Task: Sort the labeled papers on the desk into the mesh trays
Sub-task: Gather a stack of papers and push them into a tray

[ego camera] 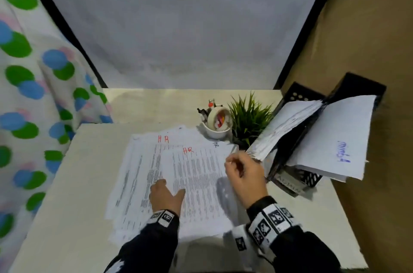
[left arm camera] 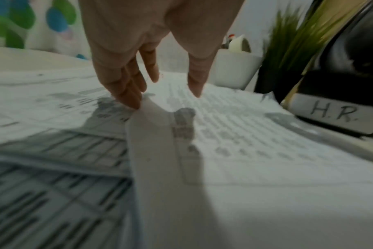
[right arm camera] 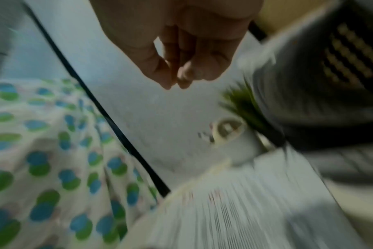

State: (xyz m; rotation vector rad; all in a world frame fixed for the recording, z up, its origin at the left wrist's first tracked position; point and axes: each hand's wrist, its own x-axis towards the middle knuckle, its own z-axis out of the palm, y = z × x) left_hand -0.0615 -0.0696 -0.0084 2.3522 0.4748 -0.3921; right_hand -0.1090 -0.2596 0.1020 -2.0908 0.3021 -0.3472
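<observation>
Right now my left hand (ego camera: pixel 165 196) lies flat, fingers straight, on the loose spread of white printed sheets (ego camera: pixel 143 174) on the pale desk (ego camera: pixel 67 194). I judge it is there to pin the lower pages while the top one comes free. That top white sheet marked "HR" in red (ego camera: pixel 196 181) lies slightly askew over the rest, and in the left wrist view its near edge curls up beside my fingertips (left arm camera: pixel 132 101).

My right hand (ego camera: pixel 243 174) hovers over the sheet's right edge, fingers loosely curled, thumb and fingertips nearly meeting. The right wrist view is blurred, but I see nothing between them.

Just beside it stand the black mesh trays (ego camera: pixel 312 138), tilted and already stuffed with papers. One carries a white label reading "H.R." (left arm camera: pixel 334 112), which I take as this page's destination. A white cup of stationery (ego camera: pixel 215 126) and small green plant (ego camera: pixel 248 118) sit behind, near the tray mouths.
</observation>
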